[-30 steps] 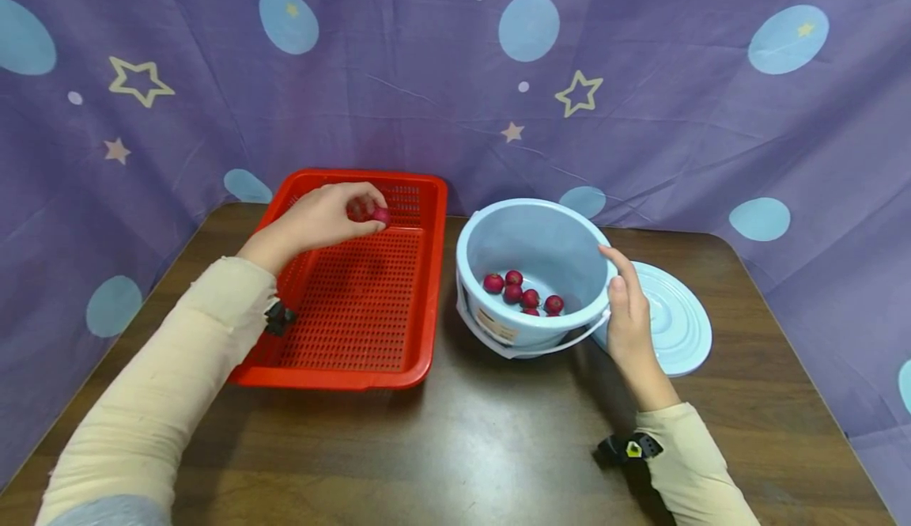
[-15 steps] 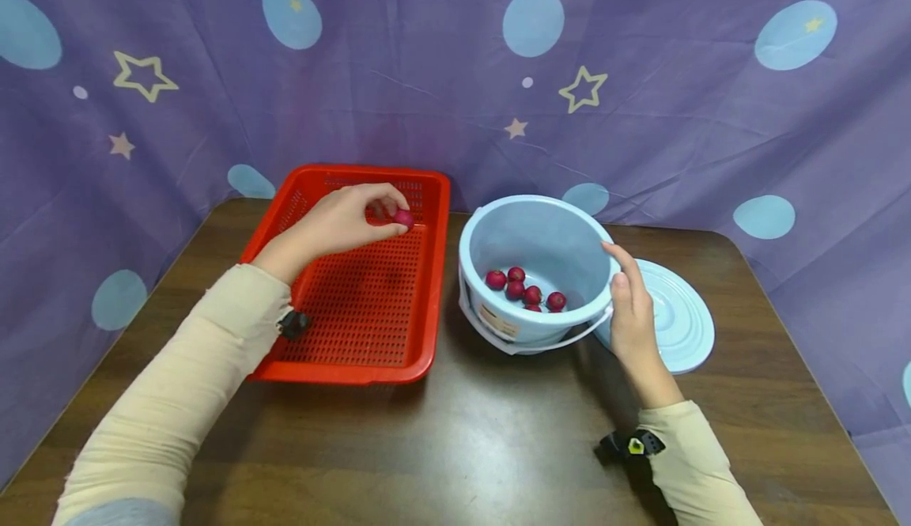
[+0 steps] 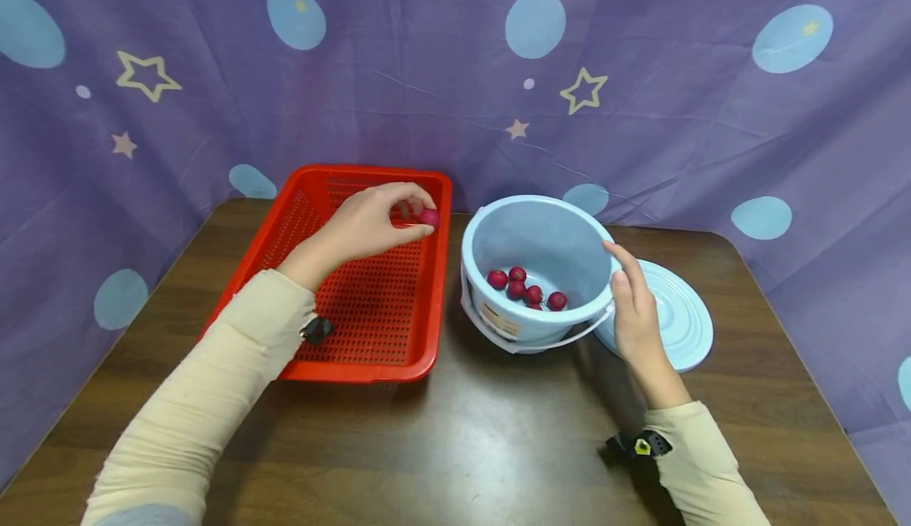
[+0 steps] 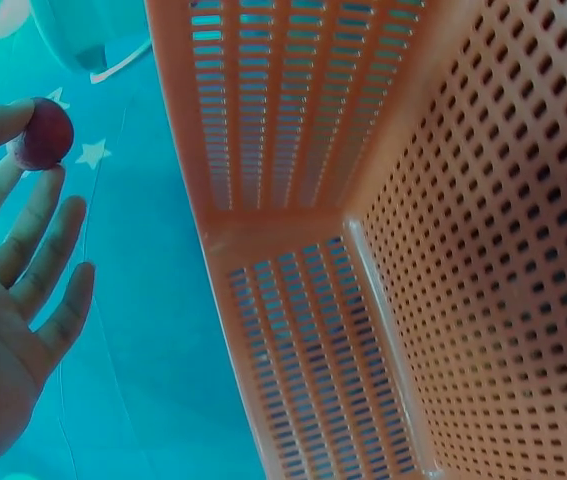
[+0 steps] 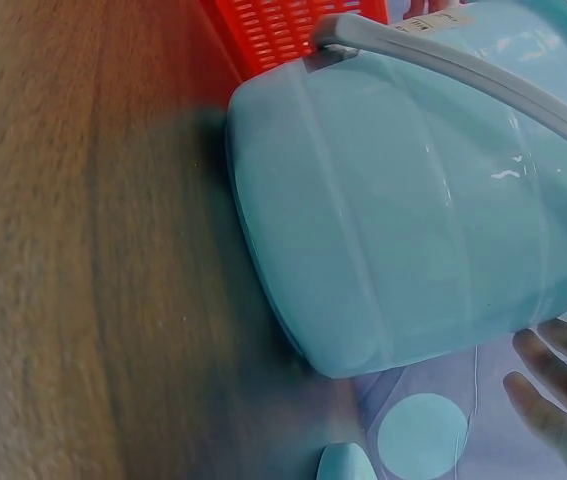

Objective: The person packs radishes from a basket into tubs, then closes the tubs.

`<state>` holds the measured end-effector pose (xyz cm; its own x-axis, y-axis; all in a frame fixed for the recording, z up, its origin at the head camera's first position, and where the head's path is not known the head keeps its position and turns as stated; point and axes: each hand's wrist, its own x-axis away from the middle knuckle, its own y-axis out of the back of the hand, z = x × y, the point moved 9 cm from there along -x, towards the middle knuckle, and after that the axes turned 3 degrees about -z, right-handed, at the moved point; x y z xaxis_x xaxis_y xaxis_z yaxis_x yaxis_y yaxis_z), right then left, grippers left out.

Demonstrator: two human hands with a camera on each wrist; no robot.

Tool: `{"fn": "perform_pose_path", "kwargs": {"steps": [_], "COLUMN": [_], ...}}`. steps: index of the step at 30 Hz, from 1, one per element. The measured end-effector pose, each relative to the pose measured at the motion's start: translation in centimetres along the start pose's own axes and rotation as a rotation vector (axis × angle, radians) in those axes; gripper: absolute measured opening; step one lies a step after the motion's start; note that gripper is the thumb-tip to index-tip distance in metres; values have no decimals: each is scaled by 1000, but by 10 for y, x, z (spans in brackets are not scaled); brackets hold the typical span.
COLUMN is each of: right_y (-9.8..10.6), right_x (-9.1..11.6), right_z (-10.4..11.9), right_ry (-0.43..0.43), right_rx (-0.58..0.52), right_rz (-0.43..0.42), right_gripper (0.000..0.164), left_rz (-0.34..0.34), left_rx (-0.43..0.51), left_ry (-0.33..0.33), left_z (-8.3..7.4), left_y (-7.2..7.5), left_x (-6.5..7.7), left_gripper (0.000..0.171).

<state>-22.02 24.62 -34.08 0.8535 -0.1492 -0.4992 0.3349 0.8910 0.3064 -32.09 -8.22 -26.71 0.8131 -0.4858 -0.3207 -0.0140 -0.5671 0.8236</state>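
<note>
Pinched between thumb and fingertips of my left hand [image 3: 373,217] is a small round red radish [image 3: 429,218], over the right wall of the red plastic basket [image 3: 425,312]. The left wrist view shows the same radish [image 4: 45,134] at the fingertips, the other fingers spread. A light blue bucket [image 3: 523,336] stands to the right, several radishes [image 3: 516,290] on its floor. My right hand [image 3: 636,316] rests against the bucket's right rim. In the right wrist view its fingers [image 5: 548,375] lie fairly straight along the bucket's outer wall.
The bucket's round lid [image 3: 683,316] lies on the wooden table [image 3: 484,447] right of the bucket, partly behind the right hand. Its white handle [image 3: 562,344] hangs down in front. A purple patterned curtain [image 3: 427,75] closes off the back and sides.
My left hand has moved right with the radish, from over the basket's inside to its right wall. The right hand stays at the bucket's rim.
</note>
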Motion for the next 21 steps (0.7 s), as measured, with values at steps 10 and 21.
{"fn": "perform_pose_path", "kwargs": {"steps": [10,21], "right_y": [-1,-1], "right_x": [-2,-2], "right_z": [-2,-2], "right_ry": [-15,-8], "right_rx": [8,-2], "right_rz": [15,6], "right_gripper": [43,43], "left_rz": [-60,50], "left_rx": [81,133], "left_ry": [-52,-91], "left_z": [-24,-55], "left_y": [-3,-32], "left_x": [-10,-20], "left_gripper": [25,30]}}
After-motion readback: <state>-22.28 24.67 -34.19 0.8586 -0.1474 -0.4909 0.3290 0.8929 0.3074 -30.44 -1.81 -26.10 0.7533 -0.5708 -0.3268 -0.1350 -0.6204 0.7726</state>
